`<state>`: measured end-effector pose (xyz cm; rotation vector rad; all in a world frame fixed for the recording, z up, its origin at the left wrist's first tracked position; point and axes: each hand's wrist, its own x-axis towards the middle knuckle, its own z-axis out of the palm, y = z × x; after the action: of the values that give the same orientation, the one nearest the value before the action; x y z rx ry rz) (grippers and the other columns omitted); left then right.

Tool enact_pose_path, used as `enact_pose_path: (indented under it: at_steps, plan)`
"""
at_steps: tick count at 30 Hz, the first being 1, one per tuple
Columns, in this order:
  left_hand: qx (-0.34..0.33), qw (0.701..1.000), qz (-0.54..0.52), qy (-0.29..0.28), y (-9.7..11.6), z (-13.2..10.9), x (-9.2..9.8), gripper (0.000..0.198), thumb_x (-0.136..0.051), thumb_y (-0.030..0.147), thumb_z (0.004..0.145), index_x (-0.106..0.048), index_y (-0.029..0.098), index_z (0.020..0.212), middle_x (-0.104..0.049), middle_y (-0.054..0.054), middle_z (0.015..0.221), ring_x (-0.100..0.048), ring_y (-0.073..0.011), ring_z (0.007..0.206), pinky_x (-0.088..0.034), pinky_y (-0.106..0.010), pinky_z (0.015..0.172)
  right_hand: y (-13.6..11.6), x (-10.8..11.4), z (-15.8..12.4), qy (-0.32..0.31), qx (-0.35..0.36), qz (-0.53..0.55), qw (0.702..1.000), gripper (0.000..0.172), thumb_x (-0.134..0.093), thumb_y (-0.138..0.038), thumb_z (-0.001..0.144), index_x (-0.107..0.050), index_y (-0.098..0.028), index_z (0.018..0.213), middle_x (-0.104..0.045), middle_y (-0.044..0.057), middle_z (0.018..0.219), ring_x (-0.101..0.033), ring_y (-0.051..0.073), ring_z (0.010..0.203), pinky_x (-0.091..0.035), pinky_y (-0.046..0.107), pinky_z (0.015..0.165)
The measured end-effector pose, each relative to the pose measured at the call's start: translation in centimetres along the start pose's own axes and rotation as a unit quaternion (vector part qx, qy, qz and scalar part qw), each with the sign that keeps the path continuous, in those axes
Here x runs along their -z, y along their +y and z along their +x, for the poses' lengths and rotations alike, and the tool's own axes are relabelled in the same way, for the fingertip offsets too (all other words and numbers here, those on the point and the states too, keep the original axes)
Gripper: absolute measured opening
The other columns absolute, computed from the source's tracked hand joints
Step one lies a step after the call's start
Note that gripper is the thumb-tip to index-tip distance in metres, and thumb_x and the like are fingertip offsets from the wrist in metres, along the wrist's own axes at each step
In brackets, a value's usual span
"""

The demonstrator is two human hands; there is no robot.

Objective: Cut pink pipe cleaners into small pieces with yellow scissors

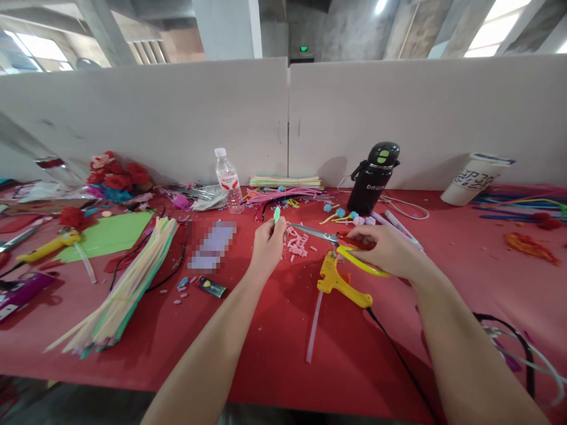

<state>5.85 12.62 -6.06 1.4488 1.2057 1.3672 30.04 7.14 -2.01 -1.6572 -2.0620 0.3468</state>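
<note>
My left hand (268, 243) is closed in a pinch on a small light-green strip (277, 213), whose tip sticks up above the thumb. In my right hand (392, 245) is a pair of scissors (315, 232) with one red and one yellow handle, its blades pointing left toward my left hand. Small cut pink pieces (297, 242) lie in a pile below the blades. A yellow glue gun (333, 276) rests just under the scissors, with a translucent glue stick (314, 330) projecting from it toward me.
A bundle of pale and green strips (126, 289) lies at left, near a lighter (211, 287) and a second yellow glue gun (48, 248). Behind stand a plastic bottle (229, 183), a black flask (372, 180) and a tilted white cup (472, 179). A cable (401, 357) crosses the red table.
</note>
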Motion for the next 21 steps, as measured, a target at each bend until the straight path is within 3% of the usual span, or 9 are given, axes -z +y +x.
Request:
enact_pose_path:
  at_steps: [7,15,21]
  plan:
    - [0.006,1.000,-0.001,-0.004,-0.15,0.13,0.06,0.041,-0.047,0.051,0.083,-0.044,0.017,0.060,-0.041,0.003,0.052,-0.035,-0.0067,0.046,-0.026,-0.020,0.044,0.21,-0.12,0.04,0.003,0.003,0.009,1.000,0.021,-0.066,-0.036,0.072,-0.067,-0.021,0.086,-0.068,0.002,0.080,-0.060,0.016,0.067,-0.043,0.026,0.059]
    - [0.003,1.000,-0.009,-0.011,-0.43,0.30,0.15,0.040,-0.047,0.050,0.083,-0.042,0.017,0.062,-0.039,0.004,0.053,-0.033,-0.0065,0.047,-0.027,-0.020,0.045,0.02,-0.18,-0.11,0.017,0.013,0.009,1.000,0.028,-0.067,-0.045,0.071,-0.067,-0.020,0.083,-0.067,0.003,0.074,-0.057,0.016,0.061,-0.042,0.027,0.056]
    - [0.002,1.000,-0.012,-0.010,-0.44,0.31,0.15,0.039,-0.048,0.049,0.083,-0.042,0.017,0.061,-0.038,0.003,0.053,-0.033,-0.0063,0.047,-0.026,-0.020,0.044,0.12,-0.27,-0.06,0.017,0.008,0.020,1.000,0.025,-0.067,-0.042,0.070,-0.067,-0.020,0.083,-0.066,0.002,0.071,-0.055,0.015,0.059,-0.041,0.026,0.054]
